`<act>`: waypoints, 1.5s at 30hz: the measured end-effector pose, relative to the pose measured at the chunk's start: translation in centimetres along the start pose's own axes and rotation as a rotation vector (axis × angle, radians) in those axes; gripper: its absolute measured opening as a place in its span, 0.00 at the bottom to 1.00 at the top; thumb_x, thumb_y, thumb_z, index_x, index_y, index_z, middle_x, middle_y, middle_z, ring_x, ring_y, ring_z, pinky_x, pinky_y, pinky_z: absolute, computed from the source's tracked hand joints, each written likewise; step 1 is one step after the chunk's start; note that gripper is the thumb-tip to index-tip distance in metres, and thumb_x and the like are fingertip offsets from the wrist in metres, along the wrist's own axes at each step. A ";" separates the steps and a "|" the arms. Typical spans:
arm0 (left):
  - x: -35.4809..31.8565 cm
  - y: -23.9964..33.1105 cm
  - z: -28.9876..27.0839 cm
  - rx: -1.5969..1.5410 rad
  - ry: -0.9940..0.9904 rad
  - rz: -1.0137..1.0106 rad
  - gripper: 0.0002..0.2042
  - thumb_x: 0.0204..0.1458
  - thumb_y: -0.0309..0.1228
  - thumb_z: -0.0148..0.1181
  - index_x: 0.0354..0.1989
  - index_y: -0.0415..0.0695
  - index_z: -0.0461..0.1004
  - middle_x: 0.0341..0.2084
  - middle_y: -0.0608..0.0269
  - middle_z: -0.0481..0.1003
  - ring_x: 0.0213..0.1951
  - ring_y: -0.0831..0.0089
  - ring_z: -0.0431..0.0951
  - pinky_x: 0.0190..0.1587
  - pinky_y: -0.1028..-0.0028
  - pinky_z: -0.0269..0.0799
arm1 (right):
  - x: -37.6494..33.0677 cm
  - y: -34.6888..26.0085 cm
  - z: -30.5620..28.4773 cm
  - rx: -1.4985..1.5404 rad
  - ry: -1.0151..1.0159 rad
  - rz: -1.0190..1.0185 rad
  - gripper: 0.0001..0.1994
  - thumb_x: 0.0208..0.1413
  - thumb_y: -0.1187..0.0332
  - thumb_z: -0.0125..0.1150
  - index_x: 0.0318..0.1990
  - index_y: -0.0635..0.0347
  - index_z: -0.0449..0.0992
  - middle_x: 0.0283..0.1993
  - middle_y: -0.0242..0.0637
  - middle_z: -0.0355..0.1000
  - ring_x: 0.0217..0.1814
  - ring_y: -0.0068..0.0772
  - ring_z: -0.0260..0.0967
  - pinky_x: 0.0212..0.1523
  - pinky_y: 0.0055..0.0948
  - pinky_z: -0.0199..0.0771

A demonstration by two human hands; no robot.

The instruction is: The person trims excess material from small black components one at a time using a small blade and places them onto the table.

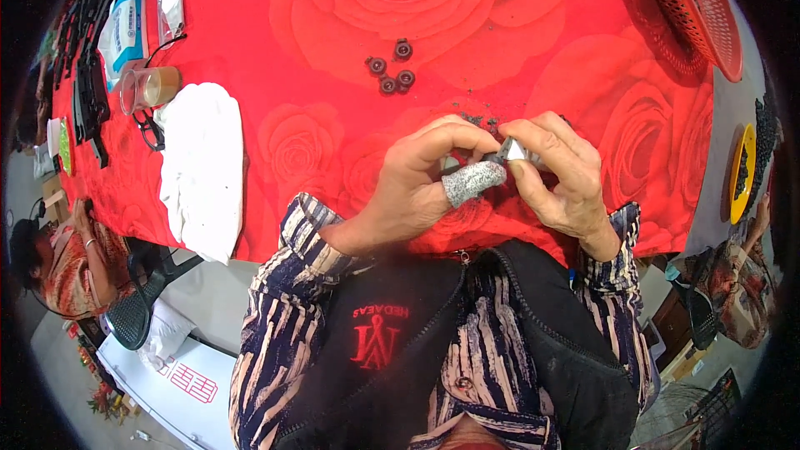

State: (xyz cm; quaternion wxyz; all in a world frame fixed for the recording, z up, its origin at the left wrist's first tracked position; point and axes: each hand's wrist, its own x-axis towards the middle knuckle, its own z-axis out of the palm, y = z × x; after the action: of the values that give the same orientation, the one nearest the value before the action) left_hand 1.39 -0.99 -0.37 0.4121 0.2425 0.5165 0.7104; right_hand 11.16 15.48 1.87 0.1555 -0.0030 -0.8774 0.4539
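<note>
Over the near part of the red rose-patterned tablecloth [333, 146], my two hands meet at their fingertips. My left hand [404, 179] wears a speckled grey finger cover [473, 183] on its thumb and is closed in a pinch; what lies in it is mostly hidden by the fingers, with something small and dark at the tips. Between the thumb and fingers of my right hand [567, 171] is a small pointed silvery piece [514, 152], its tip against my left fingertips. Dark crumbs [472, 119] lie just beyond. Farther off sit several small black round parts [403, 50].
At left are a white cloth [200, 171], a cup with tan contents [162, 83], eyeglasses [150, 131], a blue-and-white packet [127, 29] and long black strips [87, 96]. A red basket [708, 12] and yellow tray [738, 200] are right. People sit at both sides.
</note>
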 end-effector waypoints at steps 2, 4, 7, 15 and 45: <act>0.0 -0.1 0.0 0.005 0.000 -0.002 0.10 0.46 0.22 0.63 0.39 0.38 0.73 0.28 0.66 0.69 0.31 0.80 0.67 0.32 0.81 0.62 | 0.0 0.0 0.0 -0.004 0.002 0.006 0.16 0.41 0.82 0.58 0.42 0.68 0.72 0.29 0.42 0.68 0.25 0.36 0.68 0.24 0.29 0.68; 0.0 0.0 0.0 0.002 -0.004 -0.031 0.11 0.46 0.22 0.63 0.38 0.38 0.73 0.29 0.65 0.69 0.32 0.79 0.67 0.32 0.80 0.62 | 0.0 0.0 -0.1 -0.007 -0.006 0.007 0.16 0.41 0.82 0.58 0.42 0.68 0.73 0.29 0.42 0.68 0.25 0.36 0.68 0.24 0.29 0.68; 0.0 -0.1 0.0 -0.017 -0.010 -0.029 0.10 0.47 0.22 0.63 0.38 0.38 0.72 0.29 0.65 0.69 0.32 0.78 0.67 0.33 0.79 0.63 | 0.1 0.0 -0.1 -0.011 -0.014 0.003 0.16 0.40 0.82 0.58 0.42 0.68 0.73 0.29 0.42 0.67 0.24 0.36 0.68 0.24 0.30 0.68; -0.1 -0.5 0.1 0.073 0.010 0.044 0.11 0.48 0.21 0.60 0.40 0.38 0.70 0.31 0.63 0.69 0.35 0.76 0.70 0.36 0.78 0.65 | 0.1 0.1 0.0 -0.066 -0.023 -0.007 0.16 0.40 0.81 0.59 0.42 0.68 0.73 0.28 0.42 0.67 0.23 0.37 0.67 0.22 0.30 0.68; 0.3 -0.5 -1.1 -0.624 -0.133 -0.361 0.08 0.53 0.25 0.57 0.40 0.35 0.73 0.28 0.56 0.77 0.25 0.76 0.76 0.25 0.79 0.73 | 0.0 -0.2 1.6 -0.111 0.196 -0.373 0.20 0.34 0.75 0.69 0.40 0.67 0.74 0.24 0.37 0.68 0.19 0.32 0.65 0.18 0.28 0.63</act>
State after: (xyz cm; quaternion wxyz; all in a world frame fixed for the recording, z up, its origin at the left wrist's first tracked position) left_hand 0.56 -1.28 -1.20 0.6178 0.0559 0.2812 0.7322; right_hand 10.74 14.11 1.17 0.3209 0.1065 -0.8670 0.3659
